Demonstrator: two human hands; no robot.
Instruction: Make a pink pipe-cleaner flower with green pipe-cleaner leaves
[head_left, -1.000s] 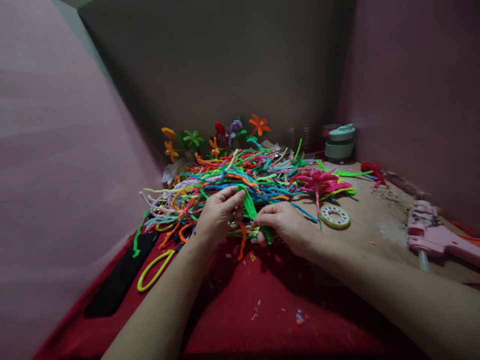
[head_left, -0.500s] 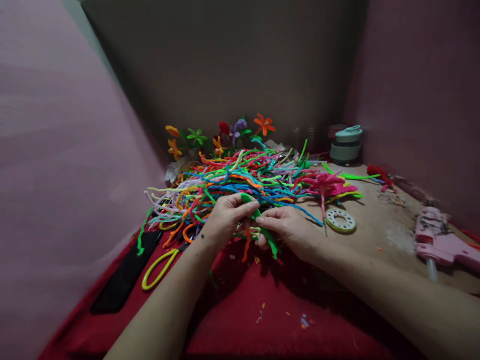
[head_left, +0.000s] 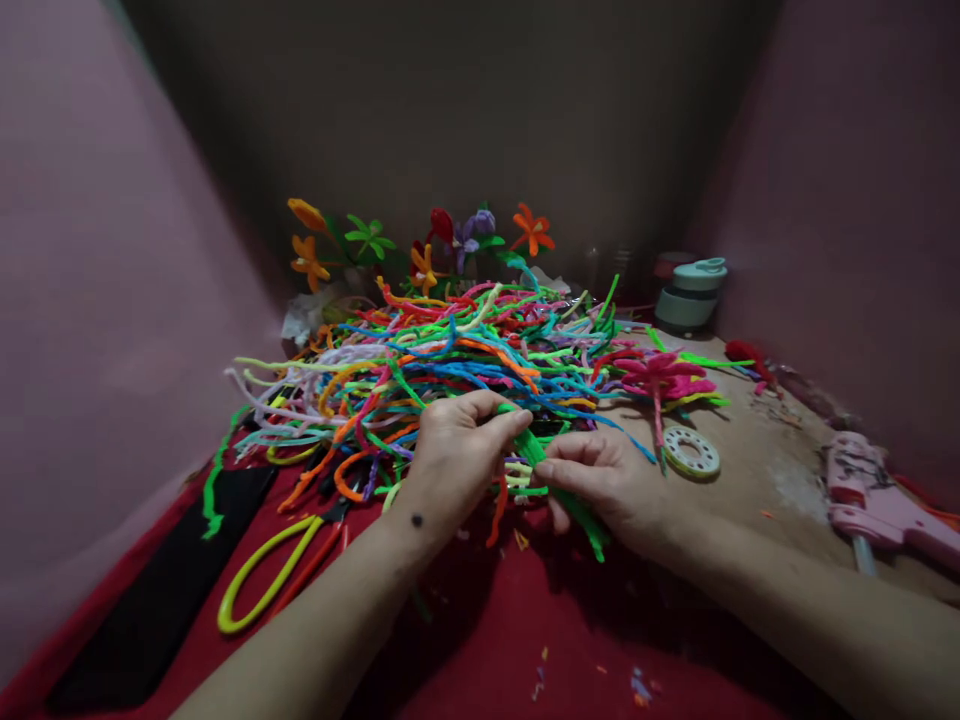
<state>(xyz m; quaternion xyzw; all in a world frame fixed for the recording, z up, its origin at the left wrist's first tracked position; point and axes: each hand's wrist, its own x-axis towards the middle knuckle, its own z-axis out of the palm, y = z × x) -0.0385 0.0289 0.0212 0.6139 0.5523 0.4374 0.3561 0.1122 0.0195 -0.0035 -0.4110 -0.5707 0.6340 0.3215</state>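
Between my hands a small bundle of green pipe cleaners (head_left: 533, 450) slants down to the right. My left hand (head_left: 466, 450) pinches its upper end between thumb and fingers. Lower down, my right hand (head_left: 589, 472) grips the same bundle, and the loose ends poke out beneath it. Right behind my hands lies a large heap of pipe cleaners (head_left: 465, 350) in many colours. A pink pipe-cleaner flower (head_left: 664, 378) with a stem rests to the right of the heap.
Yellow-handled pliers (head_left: 268, 575) and a black flat object (head_left: 161, 590) lie left on the red cloth (head_left: 480, 640). On the right are a white ring-shaped spool (head_left: 691, 453) and a pink glue gun (head_left: 874, 495). Finished flowers (head_left: 367, 237) and a mint container (head_left: 690, 297) stand behind.
My hands have moved slightly apart along the green bundle, and more of it shows between them. The right hand has shifted right and down. The camera view has also shifted closer.
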